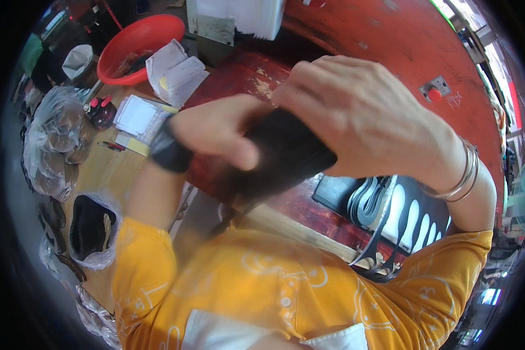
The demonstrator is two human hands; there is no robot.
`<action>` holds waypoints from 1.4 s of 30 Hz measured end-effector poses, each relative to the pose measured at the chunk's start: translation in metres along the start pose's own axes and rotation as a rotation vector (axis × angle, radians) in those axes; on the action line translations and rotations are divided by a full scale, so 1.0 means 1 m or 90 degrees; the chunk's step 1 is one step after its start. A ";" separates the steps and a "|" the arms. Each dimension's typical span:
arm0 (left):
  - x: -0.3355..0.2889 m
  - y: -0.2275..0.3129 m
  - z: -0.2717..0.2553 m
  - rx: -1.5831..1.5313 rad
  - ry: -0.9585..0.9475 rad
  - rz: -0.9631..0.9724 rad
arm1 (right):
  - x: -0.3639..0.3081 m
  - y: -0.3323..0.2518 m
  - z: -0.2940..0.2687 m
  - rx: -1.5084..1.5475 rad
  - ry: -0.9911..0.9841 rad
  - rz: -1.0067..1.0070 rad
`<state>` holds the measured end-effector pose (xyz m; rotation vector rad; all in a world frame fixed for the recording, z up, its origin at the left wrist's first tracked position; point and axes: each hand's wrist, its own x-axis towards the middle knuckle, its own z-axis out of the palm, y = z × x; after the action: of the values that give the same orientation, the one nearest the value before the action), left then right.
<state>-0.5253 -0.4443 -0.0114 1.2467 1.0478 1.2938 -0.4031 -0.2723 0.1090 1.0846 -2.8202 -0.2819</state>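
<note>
Both my hands are raised close to the camera around a blurred blackish-brown thing [294,149]; its kind I cannot make out. My left hand [221,125], with a black band [170,146] at its wrist, is closed on its left side, thumb in front. My right hand [356,111], below which thin bangles [469,172] circle the wrist, curls its fingers over the upper edge. Its fingertips are hidden. Beneath my right forearm lie black curved strips [364,201] and a dark sheet with white elongated shapes [396,213].
A red machine surface [385,35] with a red push button [434,94] stands ahead. At the left, a wooden table [96,175] bears papers [137,116], plastic-wrapped items [55,140] and a bag with black contents [90,227]. A red basin [114,49] stands farther back.
</note>
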 end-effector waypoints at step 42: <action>-0.107 -0.101 -0.017 0.644 0.448 0.107 | -0.045 -0.032 0.178 0.333 0.128 0.390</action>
<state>-0.5377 -0.5383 -0.1248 1.6454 2.3336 1.4006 -0.3780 -0.2415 -0.0727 0.2182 -2.9180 0.6040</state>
